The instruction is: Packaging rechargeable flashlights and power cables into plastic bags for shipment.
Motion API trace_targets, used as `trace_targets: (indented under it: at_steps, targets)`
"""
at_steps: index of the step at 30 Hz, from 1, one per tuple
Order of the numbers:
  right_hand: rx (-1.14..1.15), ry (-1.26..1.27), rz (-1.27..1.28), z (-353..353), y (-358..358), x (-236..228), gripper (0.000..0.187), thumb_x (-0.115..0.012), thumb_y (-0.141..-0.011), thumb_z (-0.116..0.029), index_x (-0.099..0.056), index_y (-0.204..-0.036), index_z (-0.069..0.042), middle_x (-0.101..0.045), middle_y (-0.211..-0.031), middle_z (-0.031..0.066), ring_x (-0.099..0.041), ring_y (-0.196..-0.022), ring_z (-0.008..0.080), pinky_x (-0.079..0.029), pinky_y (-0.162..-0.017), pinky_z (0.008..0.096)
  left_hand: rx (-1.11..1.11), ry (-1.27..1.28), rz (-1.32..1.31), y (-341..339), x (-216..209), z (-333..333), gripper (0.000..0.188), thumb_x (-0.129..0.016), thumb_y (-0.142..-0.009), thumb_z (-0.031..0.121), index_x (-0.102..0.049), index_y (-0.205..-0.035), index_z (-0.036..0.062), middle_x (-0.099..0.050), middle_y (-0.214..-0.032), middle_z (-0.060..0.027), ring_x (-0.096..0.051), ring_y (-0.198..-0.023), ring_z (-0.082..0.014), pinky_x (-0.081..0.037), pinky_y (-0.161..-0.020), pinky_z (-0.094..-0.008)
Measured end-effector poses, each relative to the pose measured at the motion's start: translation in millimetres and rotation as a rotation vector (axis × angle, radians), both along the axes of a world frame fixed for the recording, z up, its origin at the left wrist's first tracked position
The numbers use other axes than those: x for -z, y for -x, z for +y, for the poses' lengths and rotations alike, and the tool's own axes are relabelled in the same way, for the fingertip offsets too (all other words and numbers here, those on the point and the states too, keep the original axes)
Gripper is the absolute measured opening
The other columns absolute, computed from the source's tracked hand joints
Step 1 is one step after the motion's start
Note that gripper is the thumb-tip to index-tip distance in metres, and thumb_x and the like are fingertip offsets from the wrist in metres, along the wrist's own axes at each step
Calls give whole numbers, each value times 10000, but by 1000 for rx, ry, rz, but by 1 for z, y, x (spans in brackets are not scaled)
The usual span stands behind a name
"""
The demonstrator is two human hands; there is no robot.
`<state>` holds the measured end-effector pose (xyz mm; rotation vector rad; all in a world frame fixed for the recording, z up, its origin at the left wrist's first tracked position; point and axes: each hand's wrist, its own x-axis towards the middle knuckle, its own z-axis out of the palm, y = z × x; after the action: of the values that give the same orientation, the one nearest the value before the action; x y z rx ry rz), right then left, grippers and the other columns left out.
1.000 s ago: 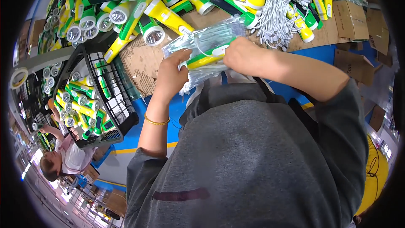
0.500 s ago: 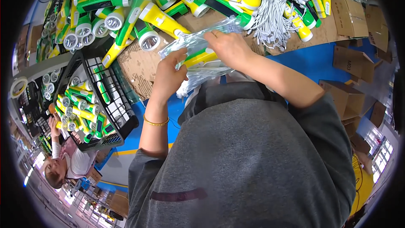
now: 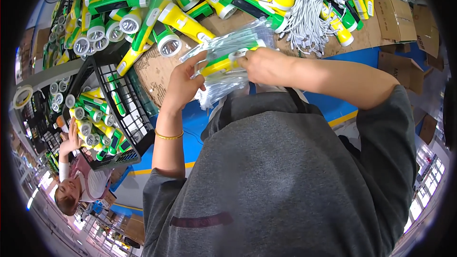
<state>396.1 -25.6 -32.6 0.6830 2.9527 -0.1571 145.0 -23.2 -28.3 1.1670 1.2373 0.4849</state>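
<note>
Pinching a yellow-green flashlight [image 3: 223, 63] inside a clear plastic bag [image 3: 227, 47], left hand [image 3: 183, 84] and right hand [image 3: 265, 65] both closed on it.

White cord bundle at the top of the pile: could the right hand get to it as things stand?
Probably not at once: the right hand is gripping the bagged flashlight along with the left hand. The white cord bundle lies uncovered just beyond it.

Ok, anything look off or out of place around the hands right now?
Nothing damaged or spilled. Both hands, left hand and right hand, hold a flashlight in a clear bag. The flashlight pile is loose and jumbled, and the white cords are tangled.
</note>
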Motion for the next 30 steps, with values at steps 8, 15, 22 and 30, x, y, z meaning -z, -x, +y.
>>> trace_targets:
  at_steps: [8, 15, 22, 30]
  targets:
    - [432, 233, 809, -1, -56, 3, 459, -762, -726, -90, -612, -1156, -33, -577, -993, 97, -618, -887, 268, -515, -821, 360, -21, -27, 50, 13, -2, -8, 538, -446, -807, -121, -519, -1331, -22, -594, -1272, -177, -576, -1186, -245, -542, -607, -267]
    - [750, 879, 1053, -6, -61, 54, 159, -618, -872, 53, -637, -1025, 13, -568, -995, 68, -587, -892, 111, -495, -767, 223, 166, -647, 664, 13, 3, 5, 435, -528, -750, -83, -664, -1148, 29, -622, -1204, -197, -590, -1113, -381, -540, -822, -444]
    - [847, 307, 1165, -12, -29, 21, 135, -707, -746, -42, -674, -877, -43, -662, -927, 113, -654, -864, 273, -526, -771, 358, 67, -1073, 457, -113, -6, -4, 219, -673, -819, 73, -685, -1032, 121, -635, -972, -79, -588, -964, -250, -360, -924, -410]
    - [1040, 752, 1954, 20, -81, -52, 28, -596, -917, -84, -584, -909, -60, -575, -852, -7, -552, -752, 94, -458, -692, 241, -49, -1154, 809, -21, 21, -7, 58, -596, -865, 36, -563, -913, 29, -617, -1054, -164, -562, -1027, -349, -419, -925, -440]
